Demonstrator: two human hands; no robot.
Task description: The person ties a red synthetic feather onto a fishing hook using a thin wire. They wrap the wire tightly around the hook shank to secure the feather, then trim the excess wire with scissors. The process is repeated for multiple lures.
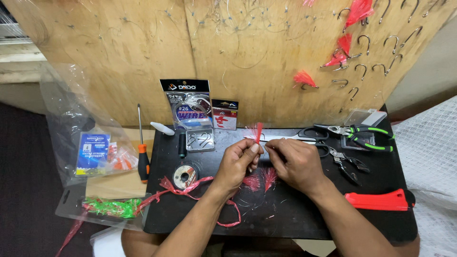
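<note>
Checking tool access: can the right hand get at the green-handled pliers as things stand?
Probably yes. The green-handled pliers lie uncovered on the black board just beyond the right hand, nothing between. But its fingers now pinch the red feather tuft.

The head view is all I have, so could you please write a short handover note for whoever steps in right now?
Left hand: pinching a small red feathery tuft, held upright.
Right hand: fingertips meet the left's at the tuft's base; grip unclear.
On the black work board: two loose red tufts under the hands, green-handled pliers at right.
Done: dressed hooks hang on the plywood.
Left: loose tufts lie unused.
</note>
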